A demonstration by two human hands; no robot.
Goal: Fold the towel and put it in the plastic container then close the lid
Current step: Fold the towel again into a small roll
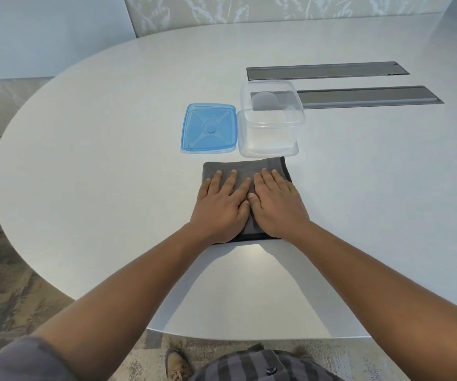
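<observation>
A dark grey towel point(245, 167), folded into a rough square, lies flat on the white table point(98, 174). My left hand point(220, 209) and my right hand point(276, 204) press down on it side by side, palms flat, fingers spread, thumbs touching. Just beyond the towel stands a clear plastic container point(271, 119), open and with nothing inside. Its blue lid point(208, 128) lies flat on the table to the container's left.
Two long grey cable hatches point(327, 70) point(367, 96) are set into the tabletop behind and right of the container. The table's rounded edge curves close on the left and front, with patterned carpet point(15, 284) below. My shoe and striped clothing show at the bottom.
</observation>
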